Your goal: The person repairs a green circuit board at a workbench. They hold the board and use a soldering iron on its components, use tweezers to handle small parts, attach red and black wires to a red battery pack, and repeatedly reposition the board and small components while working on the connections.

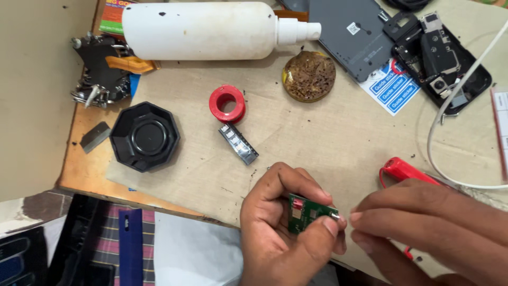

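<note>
My left hand point(280, 233) pinches a small green circuit board point(301, 212) between thumb and fingers, low in the middle of the view. A small metal part sticks out at the board's right edge. My right hand point(423, 222) comes in from the right, fingertips touching that edge of the board. A red-handled tool point(405, 170) lies on the mat just above my right hand, partly hidden under it.
On the beige mat point(328, 132) lie a red tape spool point(227, 103), a strip of small components point(238, 143), a black octagonal lid point(144, 136), a white bottle point(211, 30) on its side, a brown round pad point(309, 76), an opened phone point(439, 58) and a white cable point(450, 114).
</note>
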Action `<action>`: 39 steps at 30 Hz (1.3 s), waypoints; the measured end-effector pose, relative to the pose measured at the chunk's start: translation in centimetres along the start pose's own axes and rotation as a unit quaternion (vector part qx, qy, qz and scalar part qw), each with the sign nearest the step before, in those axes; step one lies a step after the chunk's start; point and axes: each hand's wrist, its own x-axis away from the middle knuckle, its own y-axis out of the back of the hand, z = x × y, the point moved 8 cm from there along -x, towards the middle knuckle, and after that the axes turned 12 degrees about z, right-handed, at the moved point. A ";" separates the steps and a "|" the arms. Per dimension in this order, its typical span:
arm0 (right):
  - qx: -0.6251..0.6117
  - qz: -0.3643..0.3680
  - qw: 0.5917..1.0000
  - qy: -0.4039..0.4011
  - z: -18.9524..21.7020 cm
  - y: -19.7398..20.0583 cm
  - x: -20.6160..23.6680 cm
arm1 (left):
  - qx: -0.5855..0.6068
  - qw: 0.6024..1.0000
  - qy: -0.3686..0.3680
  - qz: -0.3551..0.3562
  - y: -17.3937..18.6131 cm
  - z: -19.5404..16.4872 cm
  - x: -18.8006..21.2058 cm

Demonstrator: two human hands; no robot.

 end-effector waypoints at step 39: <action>-0.096 0.020 0.983 -0.158 -4.1 -1.9 4.1 | 0.081 0.989 0.087 0.089 0.8 -1.7 -0.1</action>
